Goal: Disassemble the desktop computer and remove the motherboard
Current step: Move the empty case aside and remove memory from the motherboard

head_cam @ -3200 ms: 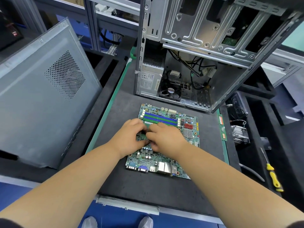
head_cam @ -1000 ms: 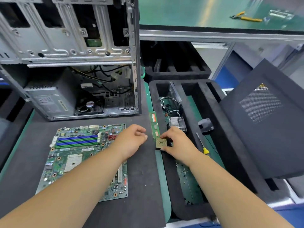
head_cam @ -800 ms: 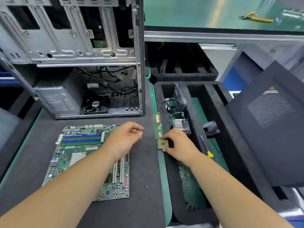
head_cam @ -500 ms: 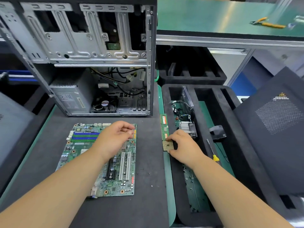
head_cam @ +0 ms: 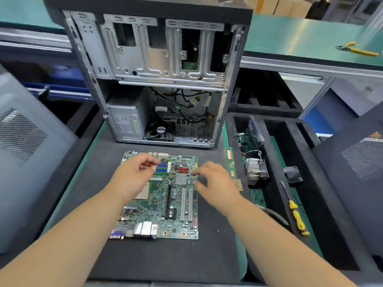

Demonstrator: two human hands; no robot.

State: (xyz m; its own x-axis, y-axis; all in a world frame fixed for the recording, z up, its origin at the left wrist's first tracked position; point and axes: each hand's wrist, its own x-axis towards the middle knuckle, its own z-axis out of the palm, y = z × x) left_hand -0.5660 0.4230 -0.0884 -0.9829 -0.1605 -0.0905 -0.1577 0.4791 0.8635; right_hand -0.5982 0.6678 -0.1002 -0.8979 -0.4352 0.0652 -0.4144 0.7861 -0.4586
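**Motherboard out of the case, both hands empty above it**

Motherboard, a green rectangular circuit board (head_cam: 165, 195), lies flat on the black foam mat (head_cam: 165, 257) in front of the open grey metal computer case (head_cam: 157, 79); left hand (head_cam: 132, 175) hovers over the board's upper left part, fingers loosely curled, thumb and forefinger nearly meeting, gripping nothing; right hand (head_cam: 217, 181) hovers at the board's right edge, fingers spread and slightly bent, empty; both forearms reach forward from the lower frame; a small gold-coloured square chip (head_cam: 238, 184) lies just right of the right hand.
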